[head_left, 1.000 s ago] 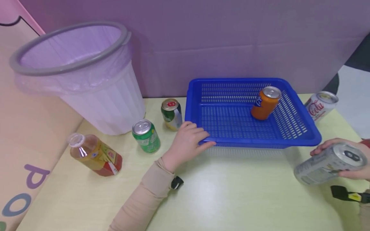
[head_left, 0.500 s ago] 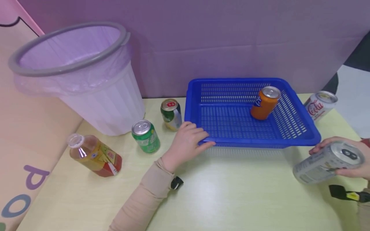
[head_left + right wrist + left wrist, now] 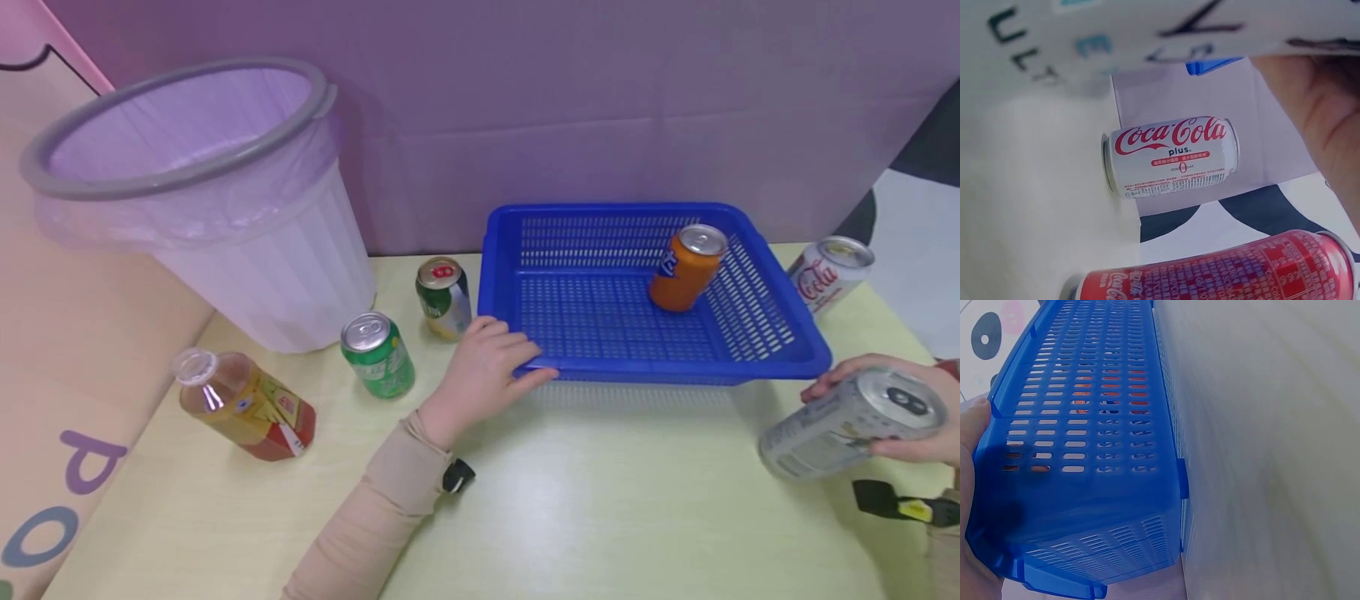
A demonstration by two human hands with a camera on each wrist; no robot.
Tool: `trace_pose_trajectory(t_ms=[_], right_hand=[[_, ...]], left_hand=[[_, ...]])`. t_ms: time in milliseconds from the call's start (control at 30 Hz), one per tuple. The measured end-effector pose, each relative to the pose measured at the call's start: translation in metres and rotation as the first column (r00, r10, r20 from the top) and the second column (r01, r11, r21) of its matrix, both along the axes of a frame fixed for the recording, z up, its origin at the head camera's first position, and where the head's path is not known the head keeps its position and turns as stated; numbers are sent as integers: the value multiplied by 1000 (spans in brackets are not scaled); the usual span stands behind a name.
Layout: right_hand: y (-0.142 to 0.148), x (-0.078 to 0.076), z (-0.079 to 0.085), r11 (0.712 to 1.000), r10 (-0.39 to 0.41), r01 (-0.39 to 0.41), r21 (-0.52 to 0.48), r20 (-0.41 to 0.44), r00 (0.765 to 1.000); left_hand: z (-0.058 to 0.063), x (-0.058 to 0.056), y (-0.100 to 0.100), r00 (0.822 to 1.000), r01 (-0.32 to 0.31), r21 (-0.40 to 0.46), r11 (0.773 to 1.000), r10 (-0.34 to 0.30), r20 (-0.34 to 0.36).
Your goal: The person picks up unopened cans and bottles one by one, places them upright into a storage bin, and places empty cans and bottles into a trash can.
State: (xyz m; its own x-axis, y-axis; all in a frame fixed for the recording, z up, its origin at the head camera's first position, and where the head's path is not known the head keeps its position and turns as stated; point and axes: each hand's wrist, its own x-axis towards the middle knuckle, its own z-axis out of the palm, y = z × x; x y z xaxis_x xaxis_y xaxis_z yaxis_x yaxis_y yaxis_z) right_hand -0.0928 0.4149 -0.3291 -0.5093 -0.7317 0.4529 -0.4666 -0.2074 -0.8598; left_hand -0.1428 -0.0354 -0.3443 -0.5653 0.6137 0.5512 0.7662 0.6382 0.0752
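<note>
My left hand (image 3: 487,371) grips the front left corner of the blue plastic basket (image 3: 645,368), fingers over its rim. In the left wrist view, part of that hand (image 3: 971,487) shows at the basket's edge. An orange Fanta can (image 3: 686,271) stands inside the basket, towards the right. At the far right, my right hand (image 3: 941,437) holds a tall silver-white drink can (image 3: 832,429) around its side. Whether its base touches the table cannot be told. Its printed side (image 3: 1116,37) fills the top of the right wrist view.
Behind the right hand stands a white Coca-Cola Plus can (image 3: 828,275). A red Coca-Cola can (image 3: 1222,272) shows low in the right wrist view. Leftward are a dark green can (image 3: 444,300), a green can (image 3: 378,358), a juice bottle (image 3: 251,408) and a lined bin (image 3: 285,275).
The right hand has shifted very slightly left with the silver-white can. The left hand keeps its hold on the basket, and the other things stay in place.
</note>
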Motion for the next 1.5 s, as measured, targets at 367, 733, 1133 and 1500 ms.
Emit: trace_pose_trajectory(t_ms=[367, 733, 1133, 1500], right_hand=[[-10, -7, 16, 986, 169, -167, 29, -75, 983], [-21, 4, 25, 997, 39, -32, 64, -117, 992], [-45, 16, 23, 975, -219, 219, 49, -8, 976], [-64, 18, 22, 962, -262, 263, 75, -20, 965]], left_hand=[[1, 1, -1, 1000, -6, -4, 1000, 6, 14], [1, 0, 0, 1000, -8, -26, 1000, 9, 16], [2, 1, 0, 1000, -9, -18, 1000, 9, 20], [3, 2, 0, 1000, -10, -16, 1000, 10, 14]])
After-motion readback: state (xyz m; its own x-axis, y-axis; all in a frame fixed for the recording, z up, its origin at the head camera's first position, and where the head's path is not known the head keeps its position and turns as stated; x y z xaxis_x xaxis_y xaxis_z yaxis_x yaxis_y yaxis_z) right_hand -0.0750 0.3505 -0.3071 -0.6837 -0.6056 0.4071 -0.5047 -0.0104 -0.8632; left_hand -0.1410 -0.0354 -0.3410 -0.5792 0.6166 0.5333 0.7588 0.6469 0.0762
